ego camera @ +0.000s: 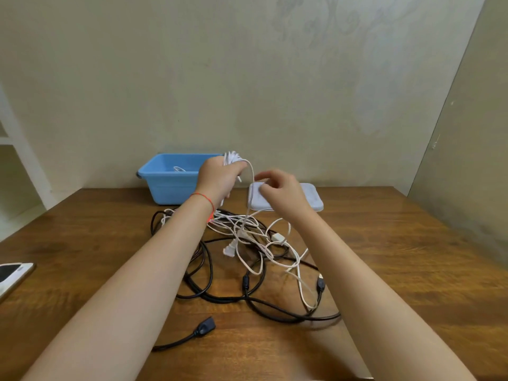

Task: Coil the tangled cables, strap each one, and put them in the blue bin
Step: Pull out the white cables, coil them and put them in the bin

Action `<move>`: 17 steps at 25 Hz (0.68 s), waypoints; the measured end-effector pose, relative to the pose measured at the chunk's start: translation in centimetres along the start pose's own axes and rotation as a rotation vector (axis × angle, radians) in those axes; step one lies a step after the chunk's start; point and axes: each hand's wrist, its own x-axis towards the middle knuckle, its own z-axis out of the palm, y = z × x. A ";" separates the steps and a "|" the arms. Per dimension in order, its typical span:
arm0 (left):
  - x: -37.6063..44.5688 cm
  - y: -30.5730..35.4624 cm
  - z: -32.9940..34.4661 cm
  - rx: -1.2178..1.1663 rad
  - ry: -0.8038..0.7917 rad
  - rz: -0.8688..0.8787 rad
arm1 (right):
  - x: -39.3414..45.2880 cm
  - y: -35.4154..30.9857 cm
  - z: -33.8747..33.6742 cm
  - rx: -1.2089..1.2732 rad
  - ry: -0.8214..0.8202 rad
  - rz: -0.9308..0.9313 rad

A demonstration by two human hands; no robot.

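Observation:
My left hand [220, 177] is raised above the table and grips a bundle of white cable loops [232, 158]. A white strand [251, 188] runs from that bundle down into the tangle. My right hand [280, 192] hovers beside the strand with fingers curled; whether it pinches the strand I cannot tell. On the table lies a tangle of white cables [264, 243], with a white plug [229, 250], over black cables [220, 295]. A blue bin [165, 182] stands at the back left with a white cable [178, 169] inside.
A white lid [310, 199] lies flat behind my right hand by the wall. A black cable end with a socket [204, 327] trails toward the table's front. A phone [12, 273] sits at the left edge. White shelving [16, 160] stands at far left.

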 end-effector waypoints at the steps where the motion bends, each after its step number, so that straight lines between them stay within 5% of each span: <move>1: -0.2 0.1 0.3 0.006 -0.031 0.004 | -0.3 -0.6 0.4 0.037 -0.060 -0.022; 4: -0.6 0.7 0.4 -0.093 0.002 -0.004 | -0.5 -0.6 0.9 -0.043 -0.159 0.036; 8: -0.5 0.8 -0.6 -0.106 0.129 -0.011 | -1.9 0.3 0.7 -0.203 -0.611 0.225; 9: -0.6 0.6 -0.7 -0.080 0.108 -0.024 | -1.9 0.1 0.6 -0.202 -0.609 0.202; 13: -1.3 -1.2 -1.0 -0.016 0.006 -0.104 | -1.0 -2.4 -1.1 0.121 -0.090 0.018; 17: -2.2 -2.5 -1.2 -0.042 -0.094 -0.151 | -0.3 -3.9 -3.0 0.047 -0.084 0.070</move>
